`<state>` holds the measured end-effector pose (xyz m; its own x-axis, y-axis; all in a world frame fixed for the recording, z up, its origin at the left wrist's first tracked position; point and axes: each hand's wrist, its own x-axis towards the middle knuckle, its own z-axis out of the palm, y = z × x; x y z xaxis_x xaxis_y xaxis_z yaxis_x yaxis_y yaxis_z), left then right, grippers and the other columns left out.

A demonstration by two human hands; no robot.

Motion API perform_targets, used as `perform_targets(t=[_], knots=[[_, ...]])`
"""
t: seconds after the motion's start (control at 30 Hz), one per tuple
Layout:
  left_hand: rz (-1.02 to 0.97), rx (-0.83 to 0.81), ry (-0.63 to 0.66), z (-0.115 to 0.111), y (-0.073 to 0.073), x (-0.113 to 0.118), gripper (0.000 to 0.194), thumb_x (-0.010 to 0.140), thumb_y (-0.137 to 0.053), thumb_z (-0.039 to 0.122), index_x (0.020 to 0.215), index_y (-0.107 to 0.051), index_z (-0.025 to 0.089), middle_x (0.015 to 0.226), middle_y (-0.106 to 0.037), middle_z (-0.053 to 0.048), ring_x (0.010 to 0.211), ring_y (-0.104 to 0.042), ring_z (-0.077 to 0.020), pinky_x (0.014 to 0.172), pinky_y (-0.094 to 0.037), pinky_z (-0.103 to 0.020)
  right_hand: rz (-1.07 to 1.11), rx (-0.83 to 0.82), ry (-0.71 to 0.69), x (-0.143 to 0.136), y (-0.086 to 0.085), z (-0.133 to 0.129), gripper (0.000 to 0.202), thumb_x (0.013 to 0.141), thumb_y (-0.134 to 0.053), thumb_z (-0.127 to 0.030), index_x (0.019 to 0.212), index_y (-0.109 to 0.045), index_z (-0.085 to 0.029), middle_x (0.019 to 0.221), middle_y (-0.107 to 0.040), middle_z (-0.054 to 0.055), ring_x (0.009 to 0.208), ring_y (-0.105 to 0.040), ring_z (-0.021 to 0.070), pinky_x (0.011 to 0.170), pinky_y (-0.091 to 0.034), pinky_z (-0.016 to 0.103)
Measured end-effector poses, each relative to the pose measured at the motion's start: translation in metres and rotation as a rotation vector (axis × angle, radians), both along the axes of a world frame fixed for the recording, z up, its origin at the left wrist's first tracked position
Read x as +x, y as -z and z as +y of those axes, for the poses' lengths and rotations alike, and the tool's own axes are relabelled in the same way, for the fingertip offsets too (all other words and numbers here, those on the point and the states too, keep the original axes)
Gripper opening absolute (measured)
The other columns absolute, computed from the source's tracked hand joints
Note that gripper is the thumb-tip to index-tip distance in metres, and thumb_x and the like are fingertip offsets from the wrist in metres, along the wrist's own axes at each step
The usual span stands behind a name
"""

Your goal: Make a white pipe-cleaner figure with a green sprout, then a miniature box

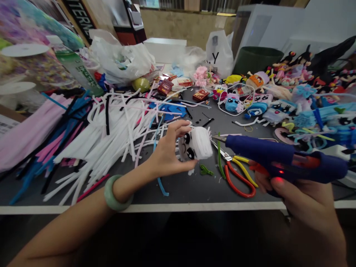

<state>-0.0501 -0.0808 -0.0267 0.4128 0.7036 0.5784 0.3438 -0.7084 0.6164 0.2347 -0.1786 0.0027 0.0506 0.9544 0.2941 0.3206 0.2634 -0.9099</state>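
1. In your left hand, between thumb and fingers, you hold a small white doll with a black-eyed face on its side.
2. Inside your right hand's closed grip is a blue glue gun, a red light glowing above your thumb; its nozzle points at the doll, very near, though you cannot tell whether they touch.
3. Between your hands lie scissors, a green strip and a green bow.
4. Left of your left hand, fuzzy white sticks spread across the table.

A pale-edged grey table stands before a tan partition
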Motion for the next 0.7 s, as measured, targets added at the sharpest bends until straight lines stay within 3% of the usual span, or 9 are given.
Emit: perform_targets(t=[0.13,0.33,0.7], knots=[[-0.021,0.027,0.003,-0.003,0.001,-0.001,0.083,0.066,-0.077,0.025,0.134,-0.029,0.027,0.134,-0.048,-0.013,0.120,-0.059,-0.0273,0.102,-0.053,-0.044,0.010,-0.072,-0.071,0.000,0.003,0.000,0.028,0.086,-0.067,-0.043,0.109,-0.075,-0.028,0.094,-0.078,0.007,0.080,-0.074,0.0259,0.065,-0.063,0.034],[-0.066,0.042,0.031,-0.006,0.004,-0.004,0.086,0.065,-0.078,0.023,0.136,-0.031,0.029,0.131,-0.051,-0.011,0.119,-0.060,-0.0267,0.105,-0.051,-0.046,0.013,0.031,-0.089,-0.006,0.000,0.005,0.020,0.081,-0.073,-0.038,0.101,-0.076,-0.033,0.080,-0.078,0.002,0.060,-0.071,0.0205,0.050,-0.059,0.026],[-0.041,0.027,0.025,-0.007,0.008,-0.006,0.088,0.065,-0.078,0.025,0.137,-0.029,0.030,0.133,-0.049,-0.011,0.118,-0.060,-0.0276,0.104,-0.052,-0.047,0.010,-0.001,-0.122,-0.009,-0.002,0.005,0.022,0.080,-0.075,-0.041,0.101,-0.074,-0.039,0.082,-0.078,-0.002,0.063,-0.074,0.0165,0.055,-0.059,0.018]])
